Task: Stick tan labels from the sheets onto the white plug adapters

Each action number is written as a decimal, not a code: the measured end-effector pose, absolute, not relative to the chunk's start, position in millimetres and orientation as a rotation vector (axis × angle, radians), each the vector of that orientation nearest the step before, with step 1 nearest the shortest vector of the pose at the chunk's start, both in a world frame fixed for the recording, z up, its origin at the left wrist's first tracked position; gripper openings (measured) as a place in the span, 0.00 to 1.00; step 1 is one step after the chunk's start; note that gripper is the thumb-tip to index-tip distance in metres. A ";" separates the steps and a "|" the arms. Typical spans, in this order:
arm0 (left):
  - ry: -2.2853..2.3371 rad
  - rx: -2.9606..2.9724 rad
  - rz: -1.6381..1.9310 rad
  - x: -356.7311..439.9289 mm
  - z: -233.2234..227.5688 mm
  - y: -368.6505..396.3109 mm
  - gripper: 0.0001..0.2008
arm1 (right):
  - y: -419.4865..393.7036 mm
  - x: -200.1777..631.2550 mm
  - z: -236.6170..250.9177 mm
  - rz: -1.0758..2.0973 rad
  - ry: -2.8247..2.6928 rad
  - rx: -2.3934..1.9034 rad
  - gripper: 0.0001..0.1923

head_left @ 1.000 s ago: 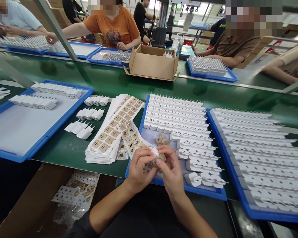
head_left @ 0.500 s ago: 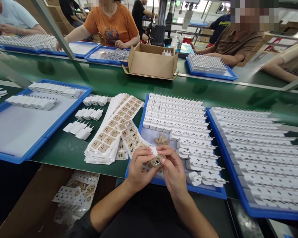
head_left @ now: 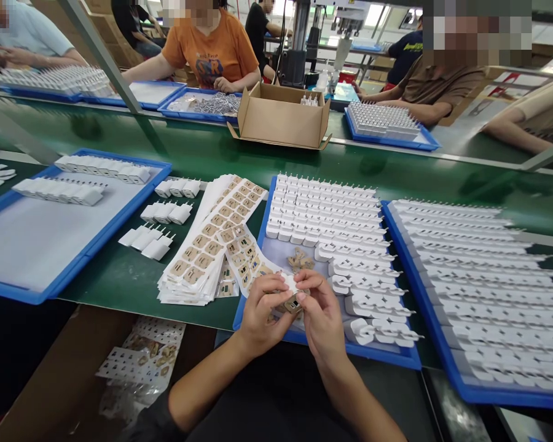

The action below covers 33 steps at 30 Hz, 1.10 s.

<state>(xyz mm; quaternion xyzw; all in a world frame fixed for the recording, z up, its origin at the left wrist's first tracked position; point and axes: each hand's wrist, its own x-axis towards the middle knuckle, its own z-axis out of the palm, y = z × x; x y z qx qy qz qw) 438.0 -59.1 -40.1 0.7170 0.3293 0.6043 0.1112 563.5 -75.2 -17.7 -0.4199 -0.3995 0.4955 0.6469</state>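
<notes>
Between my two hands is a white plug charger [head_left: 291,281] with a tan sticker [head_left: 294,303] on its port face. My left hand [head_left: 266,313] is closed on its left side, thumb below and fingers above. My right hand [head_left: 320,310] grips the right side, its thumb against the sticker. Both hands are over the near part of a blue tray [head_left: 410,358], where rows of white chargers [head_left: 325,205] stand with pins upward. A small heap of tan sticker scraps [head_left: 300,260] lies in the tray just beyond my fingers. Left of my hands, a sticker sheet [head_left: 244,258] reaches the tray's edge.
A stack of sticker sheets [head_left: 198,258] and small groups of chargers [head_left: 166,212] lie on the green table. Blue trays flank these: one at left [head_left: 41,245], one full at right [head_left: 488,294]. An open cardboard box [head_left: 281,120] stands beyond; co-workers sit opposite.
My hands have tilted the charger slightly, so its stickered face points more downward and shows less. Across the table, the person in orange has shifted a little.
</notes>
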 end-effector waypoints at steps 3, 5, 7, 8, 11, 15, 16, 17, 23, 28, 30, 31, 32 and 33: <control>0.980 2.107 1.788 438.0 -41.0 -59.5 0.17 | -75.7 562.4 -21.4 1.104 -0.913 -0.978 0.01; 0.984 2.081 1.773 437.2 -41.5 -59.5 0.17 | -75.5 564.8 -24.7 1.108 -0.941 -0.996 0.01; 0.985 2.016 1.745 435.7 -41.7 -59.1 0.17 | -74.5 570.7 -26.1 1.114 -0.988 -1.018 0.04; 0.984 1.983 1.728 435.0 -41.6 -58.7 0.17 | -73.7 574.8 -25.3 1.111 -1.035 -1.031 0.06; 0.974 1.933 1.694 433.5 -40.6 -57.4 0.17 | -69.5 588.7 -15.6 1.013 -1.290 -1.084 0.09; 0.949 1.959 1.683 434.0 -39.2 -57.4 0.17 | -62.7 598.7 2.1 0.746 -1.591 -1.131 0.06; 0.952 1.964 1.677 434.0 -39.5 -57.7 0.17 | -61.9 598.8 4.6 0.685 -1.639 -1.134 0.05; 0.964 1.964 1.665 433.9 -40.2 -57.9 0.17 | -62.0 598.1 5.8 0.609 -1.674 -1.141 0.05; 1.062 1.770 1.573 432.3 -48.2 -56.5 0.16 | -76.2 592.9 3.0 0.289 -1.866 -0.965 0.07; 1.102 1.661 1.609 429.1 -38.3 -61.4 0.20 | -65.6 602.9 5.4 0.148 -1.582 -1.295 0.04; 1.135 1.671 1.656 416.9 -32.7 -60.6 0.25 | -52.7 607.7 1.5 0.000 -1.724 -1.503 0.11; 1.188 1.680 1.690 406.1 -30.9 -58.5 0.27 | -46.6 609.1 -2.1 -0.014 -1.830 -1.557 0.16; 1.268 1.689 1.728 392.0 -29.9 -55.5 0.28 | -41.6 609.9 -6.6 -0.024 -1.888 -1.594 0.19; 1.376 1.694 1.763 374.6 -29.7 -51.9 0.27 | -38.1 610.2 -11.4 -0.041 -1.907 -1.617 0.20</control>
